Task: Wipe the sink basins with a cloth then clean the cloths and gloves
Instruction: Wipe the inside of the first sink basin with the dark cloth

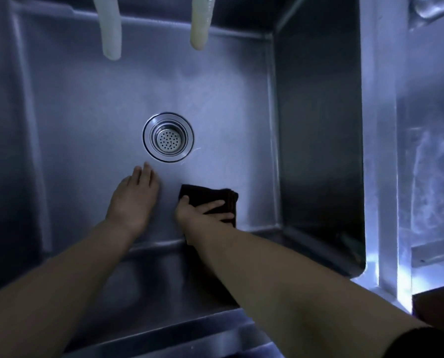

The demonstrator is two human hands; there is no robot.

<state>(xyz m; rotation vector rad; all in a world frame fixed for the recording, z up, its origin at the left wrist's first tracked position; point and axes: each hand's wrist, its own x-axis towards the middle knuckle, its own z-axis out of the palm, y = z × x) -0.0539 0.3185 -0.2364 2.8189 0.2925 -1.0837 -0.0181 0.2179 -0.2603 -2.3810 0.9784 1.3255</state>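
Note:
A deep steel sink basin (215, 81) fills the view, with a round strainer drain (168, 136) in the middle of its floor. A folded dark brown cloth (210, 196) lies flat on the floor near the front right corner. My right hand (203, 209) presses on the cloth with straight, spread fingers. My left hand (134, 197) rests flat on the bare floor just left of the cloth, fingertips close below the drain. No gloves show.
Two pale hose ends (110, 27) (201, 21) hang over the basin's back. The tall right wall (319, 138) stands close beside the cloth. Past the steel divider (376, 151) lies another wet steel surface (427, 177).

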